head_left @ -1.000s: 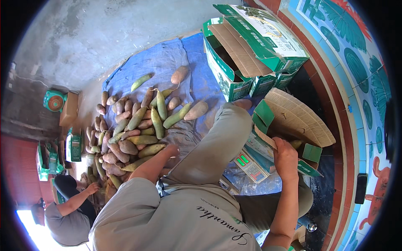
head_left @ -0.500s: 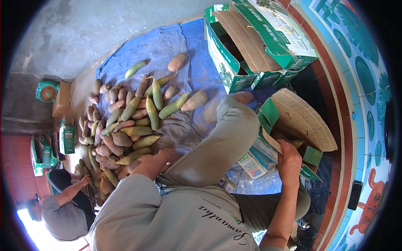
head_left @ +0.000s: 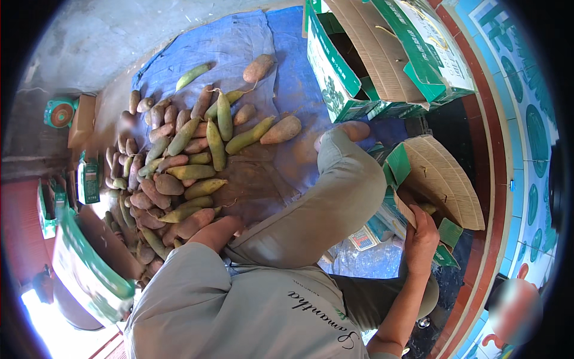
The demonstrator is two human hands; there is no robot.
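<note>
My right hand (head_left: 421, 236) is closed on the near edge of an open green-and-white cardboard box (head_left: 409, 209), whose wide brown flap (head_left: 448, 182) stands out to the right. A yellowish-green piece lies inside that box. At the pile's near edge, beside my bent leg (head_left: 323, 200), is my left hand (head_left: 226, 232); its fingers are mostly hidden. Long green radishes (head_left: 225, 116) and reddish-brown, soil-dusted roots (head_left: 281, 130) lie heaped to the left on a blue sheet (head_left: 206, 45). One reddish root (head_left: 196, 222) lies close to my left hand.
A digital scale (head_left: 363, 239) sits beside the box. A larger open carton (head_left: 341, 72) stands at the far right, by a tiled wall (head_left: 520, 137). On the left, a green-and-white box (head_left: 89, 263) covers much of another person. A green fan (head_left: 60, 113) stands far left.
A large green-and-white box has come into view at the left, in front of the other person. My left hand has shifted slightly back; my right hand keeps hold of the box edge.
</note>
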